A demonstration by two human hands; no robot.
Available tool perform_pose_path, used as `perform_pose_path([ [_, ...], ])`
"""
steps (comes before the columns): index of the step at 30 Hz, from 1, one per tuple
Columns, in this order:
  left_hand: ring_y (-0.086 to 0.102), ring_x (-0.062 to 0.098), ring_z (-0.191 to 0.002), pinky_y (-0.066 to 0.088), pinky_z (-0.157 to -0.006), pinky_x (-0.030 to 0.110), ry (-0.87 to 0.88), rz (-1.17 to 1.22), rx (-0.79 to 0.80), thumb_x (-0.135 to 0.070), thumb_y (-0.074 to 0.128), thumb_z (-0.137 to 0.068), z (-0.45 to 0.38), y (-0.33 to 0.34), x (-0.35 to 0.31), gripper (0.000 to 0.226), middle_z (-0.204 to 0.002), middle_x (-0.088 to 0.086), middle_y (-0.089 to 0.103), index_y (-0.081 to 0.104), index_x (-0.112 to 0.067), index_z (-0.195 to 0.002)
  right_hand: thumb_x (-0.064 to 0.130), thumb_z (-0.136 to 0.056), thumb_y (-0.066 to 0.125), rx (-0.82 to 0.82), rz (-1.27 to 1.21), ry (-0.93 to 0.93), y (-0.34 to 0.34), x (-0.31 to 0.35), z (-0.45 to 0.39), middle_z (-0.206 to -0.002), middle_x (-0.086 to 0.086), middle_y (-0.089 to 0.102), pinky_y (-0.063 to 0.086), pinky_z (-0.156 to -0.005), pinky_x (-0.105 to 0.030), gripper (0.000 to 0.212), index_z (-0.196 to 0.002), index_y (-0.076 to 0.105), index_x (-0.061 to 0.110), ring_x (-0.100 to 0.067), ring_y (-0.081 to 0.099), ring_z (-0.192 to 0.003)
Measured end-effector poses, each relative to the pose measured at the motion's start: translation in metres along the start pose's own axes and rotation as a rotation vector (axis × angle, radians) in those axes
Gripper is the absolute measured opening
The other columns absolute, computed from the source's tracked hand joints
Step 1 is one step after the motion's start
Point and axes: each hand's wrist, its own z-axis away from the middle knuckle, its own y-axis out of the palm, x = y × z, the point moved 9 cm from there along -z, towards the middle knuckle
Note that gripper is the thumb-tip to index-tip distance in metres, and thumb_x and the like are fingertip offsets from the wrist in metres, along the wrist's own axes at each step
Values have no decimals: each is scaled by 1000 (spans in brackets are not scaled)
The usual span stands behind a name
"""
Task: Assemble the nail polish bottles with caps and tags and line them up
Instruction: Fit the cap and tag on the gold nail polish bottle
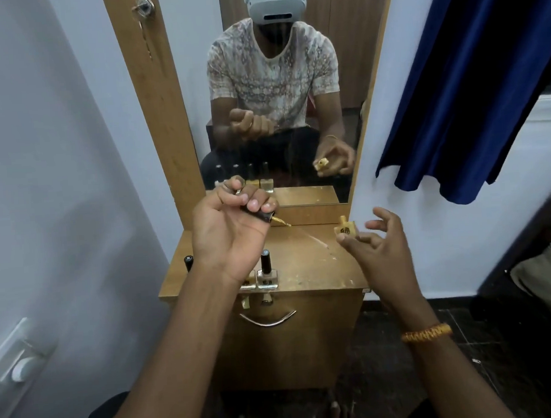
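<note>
My left hand (pixel 228 226) grips a black brush cap (pixel 257 212) above the wooden cabinet top (pixel 316 258), its gold-wet brush tip (pixel 281 222) pointing right. My right hand (pixel 379 245) pinches an uncapped gold nail polish bottle (pixel 345 229) between thumb and fingers, tilted, neck up-left. A thin strand of polish stretches between brush and bottle. A capped clear bottle (pixel 267 272) stands at the cabinet's front edge, with another bottle (pixel 248 282) beside it, mostly hidden by my left wrist. A further black cap (pixel 188 263) shows at the left edge.
A mirror (pixel 278 87) behind the cabinet reflects a seated person in a headset and the row of bottles. Tags (pixel 245 302) hang over the drawer front above a curved handle (pixel 268 320). A blue curtain (pixel 474 80) hangs at the right; white walls on both sides.
</note>
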Motion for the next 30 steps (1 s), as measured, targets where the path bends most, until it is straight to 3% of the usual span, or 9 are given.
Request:
perform_pose_path([
  [4, 38, 15, -62, 40, -64, 29, 3, -32, 8, 9, 34, -66, -4, -5, 5, 28, -73, 2, 38, 44, -15, -77, 32, -85, 85, -97, 23, 29, -13, -23, -17, -128, 2, 63, 52, -76, -13, 40, -120, 72, 19, -7, 70, -104],
  [8, 42, 15, -63, 40, -64, 30, 21, -51, -4, 13, 31, -64, -10, -12, 7, 34, -74, 3, 42, 45, -16, -77, 30, -86, 85, -100, 91, -23, 3, -26, -20, -118, 6, 60, 56, -72, -14, 30, -112, 75, 20, 2, 62, -94],
  [10, 43, 16, -63, 40, -65, 30, 33, -69, -11, 13, 31, -63, -12, -15, 7, 35, -74, 3, 44, 45, -15, -78, 31, -87, 84, -55, 147, -78, 19, -23, -21, -109, 7, 64, 58, -83, -26, 28, -111, 74, 24, -2, 61, -94],
  [12, 44, 16, -64, 40, -66, 31, 38, -84, -19, 14, 32, -63, -14, -19, 10, 35, -75, 4, 45, 45, -14, -80, 35, -88, 82, 8, 222, -113, 39, -22, -22, -102, 14, 66, 45, -90, -37, 25, -111, 73, 31, -5, 59, -96],
  [14, 45, 17, -65, 41, -65, 31, 50, -109, -24, 15, 31, -64, -16, -22, 10, 36, -75, 4, 46, 46, -14, -82, 38, -91, 78, 45, 340, -151, 59, -17, -19, -101, 19, 65, 24, -87, -31, 20, -110, 72, 35, -7, 56, -103],
  [20, 51, 16, -73, 44, -72, 30, 86, -228, 7, 18, 31, -78, -20, -22, 7, 38, -81, 5, 51, 50, -12, -90, 51, -95, 66, 44, 557, -186, 97, -10, -17, -114, 8, 70, 14, -88, -33, 28, -114, 73, 30, -13, 51, -116],
  [26, 56, 18, -82, 49, -78, 28, 117, -350, 45, 22, 36, -86, -16, -14, 8, 39, -88, 7, 55, 55, -9, -98, 51, -93, 70, 36, 614, -186, 104, 1, -10, -108, 9, 61, 14, -84, -33, 31, -113, 79, 29, -6, 32, -106],
  [30, 62, 22, -90, 51, -84, 31, 151, -497, 47, 23, 45, -90, -13, -12, 14, 37, -94, 9, 61, 58, -6, -110, 51, -92, 72, 57, 679, -150, 102, -1, -6, -116, 6, 62, 17, -86, -35, 32, -114, 79, 29, -11, 39, -112],
])
